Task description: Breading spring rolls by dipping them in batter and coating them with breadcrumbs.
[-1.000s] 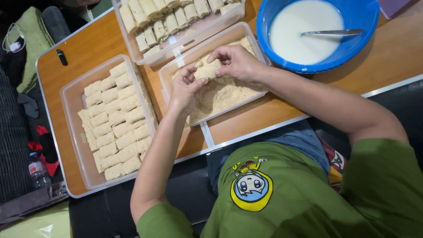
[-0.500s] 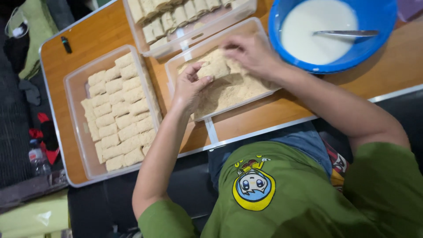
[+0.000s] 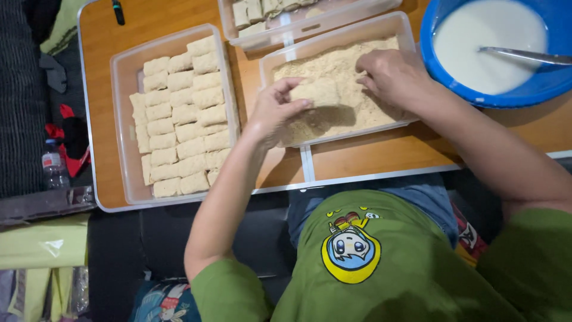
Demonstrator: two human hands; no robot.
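Tan crumbs [image 3: 351, 113] in a clear tray [image 3: 411, 36], blue bowl [image 3: 554, 89], white batter [image 3: 482, 42], green shirt [image 3: 417, 268].

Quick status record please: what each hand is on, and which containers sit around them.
left hand: holds a crumb-coated piece over the crumb tray
right hand: fingers down in the crumbs, same tray
tray of coated pieces: left of the crumb tray
blue bowl: white liquid, metal utensil in it
third tray: behind, partly out of view

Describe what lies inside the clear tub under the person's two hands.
The tub holds a bed of breadcrumbs. The left hand holds a crumbed piece over it; the right hand rests in the crumbs. Anything beneath either hand is hidden.
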